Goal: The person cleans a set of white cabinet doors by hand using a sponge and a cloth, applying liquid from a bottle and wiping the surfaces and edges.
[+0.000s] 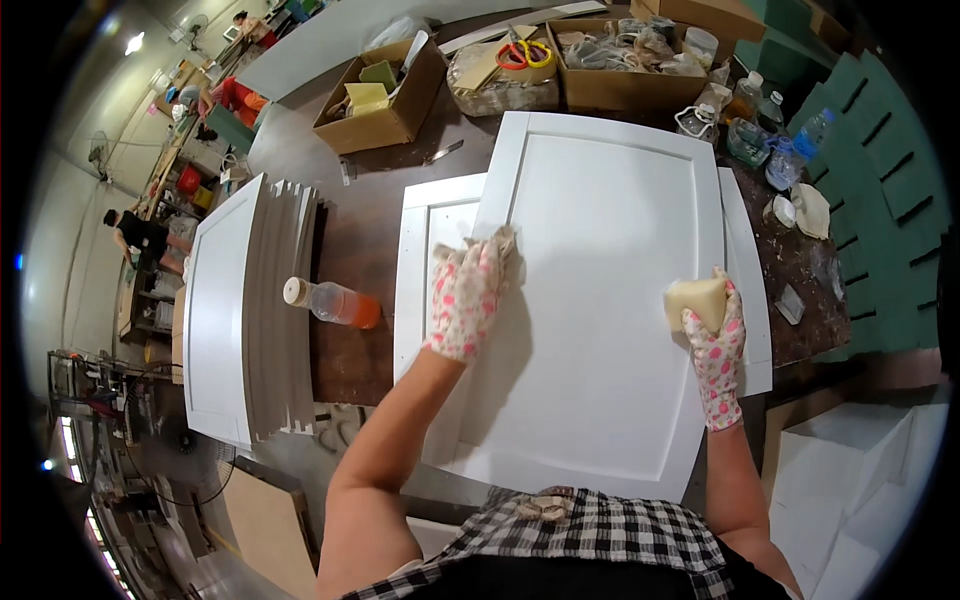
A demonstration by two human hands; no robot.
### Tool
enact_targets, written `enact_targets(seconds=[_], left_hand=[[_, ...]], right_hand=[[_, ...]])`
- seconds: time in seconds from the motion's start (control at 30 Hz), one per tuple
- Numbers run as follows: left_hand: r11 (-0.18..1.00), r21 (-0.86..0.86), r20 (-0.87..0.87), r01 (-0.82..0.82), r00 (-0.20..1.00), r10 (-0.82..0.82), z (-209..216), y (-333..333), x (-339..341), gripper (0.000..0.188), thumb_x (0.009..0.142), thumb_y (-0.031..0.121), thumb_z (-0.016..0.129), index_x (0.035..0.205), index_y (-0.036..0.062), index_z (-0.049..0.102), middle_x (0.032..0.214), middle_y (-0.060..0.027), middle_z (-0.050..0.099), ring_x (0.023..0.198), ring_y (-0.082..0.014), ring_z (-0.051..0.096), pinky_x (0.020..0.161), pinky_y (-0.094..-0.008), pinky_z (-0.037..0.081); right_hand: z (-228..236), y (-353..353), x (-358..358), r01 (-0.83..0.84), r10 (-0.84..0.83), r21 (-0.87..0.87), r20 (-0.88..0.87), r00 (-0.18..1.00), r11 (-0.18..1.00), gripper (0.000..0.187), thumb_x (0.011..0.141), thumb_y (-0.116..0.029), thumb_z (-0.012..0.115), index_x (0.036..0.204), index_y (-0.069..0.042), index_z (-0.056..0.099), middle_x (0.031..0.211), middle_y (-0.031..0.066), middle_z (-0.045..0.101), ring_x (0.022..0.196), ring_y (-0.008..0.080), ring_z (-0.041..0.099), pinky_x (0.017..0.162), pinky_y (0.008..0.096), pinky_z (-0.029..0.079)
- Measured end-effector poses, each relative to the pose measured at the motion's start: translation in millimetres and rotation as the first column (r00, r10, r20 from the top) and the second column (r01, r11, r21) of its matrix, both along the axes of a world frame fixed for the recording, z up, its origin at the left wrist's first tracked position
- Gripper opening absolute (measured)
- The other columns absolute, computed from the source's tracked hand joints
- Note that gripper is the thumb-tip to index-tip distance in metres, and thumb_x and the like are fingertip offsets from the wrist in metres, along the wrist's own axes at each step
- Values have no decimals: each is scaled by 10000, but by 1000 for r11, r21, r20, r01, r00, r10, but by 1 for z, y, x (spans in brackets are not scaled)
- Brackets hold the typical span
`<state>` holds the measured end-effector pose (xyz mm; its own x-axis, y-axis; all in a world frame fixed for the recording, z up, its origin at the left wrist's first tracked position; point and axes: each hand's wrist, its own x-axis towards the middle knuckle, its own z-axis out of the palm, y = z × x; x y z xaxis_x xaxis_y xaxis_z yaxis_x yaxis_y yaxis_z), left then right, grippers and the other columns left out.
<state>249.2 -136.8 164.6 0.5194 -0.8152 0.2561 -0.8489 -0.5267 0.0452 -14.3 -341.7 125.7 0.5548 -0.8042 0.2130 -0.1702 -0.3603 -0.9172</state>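
Note:
A white cabinet door panel (pixel 610 300) with a raised frame lies flat in front of me, on top of another white panel (pixel 415 225). My left hand (pixel 467 300), in a white glove with pink spots, is closed on a greyish rag (pixel 507 242) at the door's left frame edge. My right hand (pixel 717 350), gloved the same way, grips a cream-coloured sponge block (pixel 695 302) over the right frame strip. To the left of my left hand, a clear bottle (pixel 340 304) of orange liquid lies on its side on the brown table.
A stack of white door panels (pixel 222 310) stands at the left. Along the back are cardboard boxes (pixel 385 100), a wrapped bundle with scissors (pixel 524 56), and a box of rags (pixel 630 85). Several bottles (pixel 785 160) stand back right, near green slotted panels (pixel 880 200). People work far left.

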Motion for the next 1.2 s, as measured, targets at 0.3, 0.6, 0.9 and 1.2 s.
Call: enact_targets(seconds=[0.3,0.6,0.9,1.2], left_hand=[[999,47,-20,17,1000,-16,-4,-3,15,310,913,167,508,1198,73,583,958,-128,657,913,-301,604,963,-491,386],[996,-46,70,70,995,-67,-7,6,15,256,875,124,573,1122,83,631,957,-96,656,860,-276,588,859,-418,439],[998,-51,51,43,998,-40,-5,-60,65,257,905,204,559,1134,111,628,1057,-86,654,972,-298,607,873,-469,451],[971,-124,-215,203,950,-226,3,51,-31,565,727,-36,570,1272,109,536,1282,-94,525,1210,-337,467,909,-468,409]], right_hand=[[14,6,3,7,-8,47,29,1000,999,642,798,-97,682,1386,-42,429,1272,132,535,1119,235,565,960,341,477],[12,7,3,21,-23,60,27,999,998,643,805,-109,682,1390,-44,424,1293,125,519,1131,223,555,960,339,479],[10,8,6,28,-28,44,-7,1000,999,654,808,-151,693,1390,-45,416,1327,126,508,1147,242,554,976,347,476],[-1,-1,7,35,-41,81,76,996,996,634,797,-99,688,1377,-51,435,1264,114,534,1099,218,576,956,333,490]])
